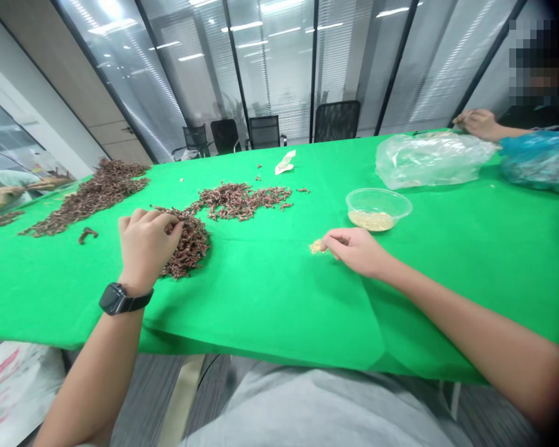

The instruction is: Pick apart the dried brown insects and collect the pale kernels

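My left hand (149,239), with a black watch on its wrist, is over the left side of a heap of small reddish-brown, twig-like pieces (189,248). Its fingers are closed in a pinch, and whatever they hold is hidden. On the green cloth to the right, my right hand (354,248) has thumb and forefinger pinched together at the edge of a small pile of pale yellow bits (315,247). I cannot make out what lies between those fingertips. Just behind this hand stands a clear plastic bowl (379,202) with more yellow bits at its bottom.
A looser spread of brown pieces (242,202) lies beyond the heap, with a crumpled white paper (285,162) behind it. Another long brown pile (93,192) is at left, near one person's hands. At far right are a clear plastic bag (428,161), a blue bag (540,161) and another person's hand (479,123).
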Motion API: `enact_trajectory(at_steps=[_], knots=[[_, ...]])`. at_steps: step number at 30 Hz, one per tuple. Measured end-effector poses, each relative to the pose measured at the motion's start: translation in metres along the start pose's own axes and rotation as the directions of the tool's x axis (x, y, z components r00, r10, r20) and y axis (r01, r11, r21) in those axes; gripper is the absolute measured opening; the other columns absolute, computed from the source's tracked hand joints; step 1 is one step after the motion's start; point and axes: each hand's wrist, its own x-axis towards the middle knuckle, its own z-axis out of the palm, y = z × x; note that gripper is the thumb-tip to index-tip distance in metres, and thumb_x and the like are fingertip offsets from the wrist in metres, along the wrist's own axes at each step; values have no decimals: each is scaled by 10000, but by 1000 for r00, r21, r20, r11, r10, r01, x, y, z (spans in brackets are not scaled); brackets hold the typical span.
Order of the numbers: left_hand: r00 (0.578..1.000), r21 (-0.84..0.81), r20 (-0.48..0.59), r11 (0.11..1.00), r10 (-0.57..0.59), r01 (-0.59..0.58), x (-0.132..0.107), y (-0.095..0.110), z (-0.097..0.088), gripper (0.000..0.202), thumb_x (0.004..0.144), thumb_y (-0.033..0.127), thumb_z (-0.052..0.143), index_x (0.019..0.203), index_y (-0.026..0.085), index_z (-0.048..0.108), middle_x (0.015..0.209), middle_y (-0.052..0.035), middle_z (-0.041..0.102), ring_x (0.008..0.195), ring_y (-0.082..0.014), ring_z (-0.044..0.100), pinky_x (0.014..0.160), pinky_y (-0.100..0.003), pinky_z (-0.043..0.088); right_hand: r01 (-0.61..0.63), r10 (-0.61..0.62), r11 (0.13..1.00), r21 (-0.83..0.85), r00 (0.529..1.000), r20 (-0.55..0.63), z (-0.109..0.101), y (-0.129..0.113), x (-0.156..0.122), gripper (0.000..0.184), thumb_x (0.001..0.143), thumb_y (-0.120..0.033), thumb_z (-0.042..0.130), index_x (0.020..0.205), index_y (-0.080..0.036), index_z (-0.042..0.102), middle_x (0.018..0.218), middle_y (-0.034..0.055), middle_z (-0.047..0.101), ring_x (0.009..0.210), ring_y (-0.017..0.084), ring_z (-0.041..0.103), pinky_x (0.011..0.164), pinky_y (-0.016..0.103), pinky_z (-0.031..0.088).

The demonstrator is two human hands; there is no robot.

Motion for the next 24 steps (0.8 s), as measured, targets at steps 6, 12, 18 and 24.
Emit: enact_trajectory(at_steps=[6, 12, 18, 24], knots=[[1000, 7, 0, 1000, -29, 29, 1, 0, 2, 195, 952, 371, 572, 864, 244, 692, 875, -81, 724, 950, -313, 580, 843, -466, 342, 1, -1, 1000, -7, 1000, 3, -1, 0, -1, 376, 884, -421, 475, 747, -162, 710, 560, -9, 526, 538, 129, 453, 542, 269, 303], [998, -1, 11, 998, -59, 59, 1, 2, 0, 199, 960, 378, 554, 865, 243, 666, 888, -90, 715, 965, -317, 587, 840, -467, 348, 15, -15, 1000, -13, 1000, 9, 0, 0, -1, 377, 890, -417, 473, 753, -166, 717, 563, -7, 539, 539, 129, 458, 544, 268, 303], [996, -11, 34, 997, -77, 77, 1, 3, -2, 186, 956, 358, 546, 845, 245, 644, 863, -82, 700, 953, -307, 587, 846, -459, 354, 10, -10, 1000, -20, 1000, 8, -1, 1, -1, 381, 893, -425, 475, 745, -164, 710, 555, -10, 527, 536, 128, 449, 537, 265, 293], [997, -25, 34, 997, -76, 76, 0, 7, -5, 167, 945, 337, 556, 852, 238, 653, 882, -73, 701, 959, -294, 582, 864, -454, 357, 7, -7, 1000, -17, 1000, 14, 0, 1, 0, 373, 889, -414, 475, 753, -166, 718, 567, -7, 550, 540, 127, 455, 537, 266, 295]])
